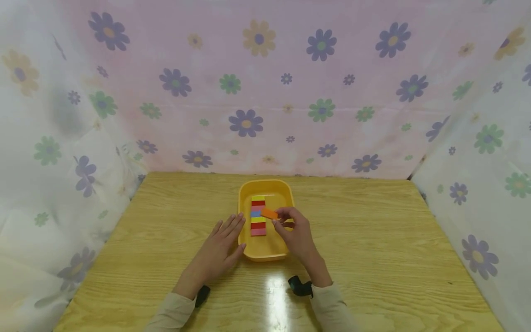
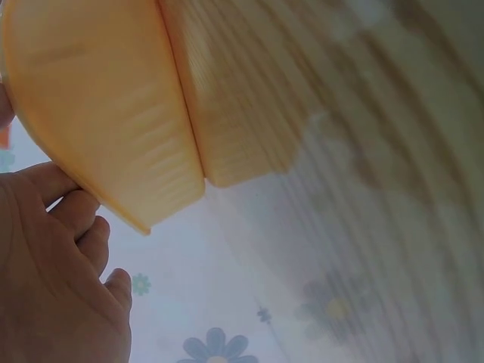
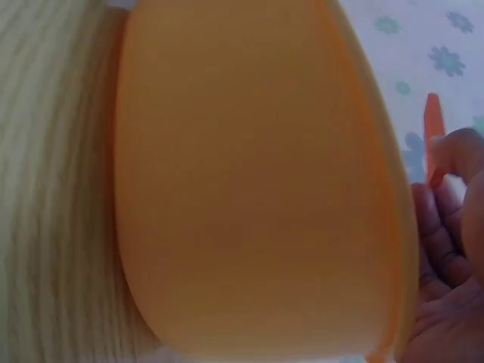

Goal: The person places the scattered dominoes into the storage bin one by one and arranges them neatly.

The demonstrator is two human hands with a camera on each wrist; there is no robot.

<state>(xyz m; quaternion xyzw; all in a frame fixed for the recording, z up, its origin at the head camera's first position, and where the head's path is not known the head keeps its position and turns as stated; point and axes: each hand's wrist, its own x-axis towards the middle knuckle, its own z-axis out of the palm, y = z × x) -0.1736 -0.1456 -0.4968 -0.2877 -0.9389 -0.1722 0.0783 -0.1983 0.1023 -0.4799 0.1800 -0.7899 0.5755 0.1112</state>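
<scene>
Between thumb and fingers, my right hand (image 1: 296, 230) pinches a flat orange block (image 1: 269, 213) above the yellow tub (image 1: 265, 253). The same orange block (image 3: 433, 136) shows edge-on in the right wrist view, beyond the tub wall. My left hand (image 1: 221, 244) lies along the tub's left rim, fingers extended and touching it. Inside the tub a column of coloured blocks (image 1: 258, 226) lies side by side: yellow, red, pink and blue ones. The orange block overlaps the blue one in the head view. In the left wrist view the fingers rest at the tub's rim (image 2: 113, 204).
The tub stands on a wood-grain table (image 1: 361, 240). A flowered cloth (image 1: 282, 92) hangs behind the table's back edge and along both sides. Dark wrist devices (image 1: 299, 287) are at both wrists, near the cuffs.
</scene>
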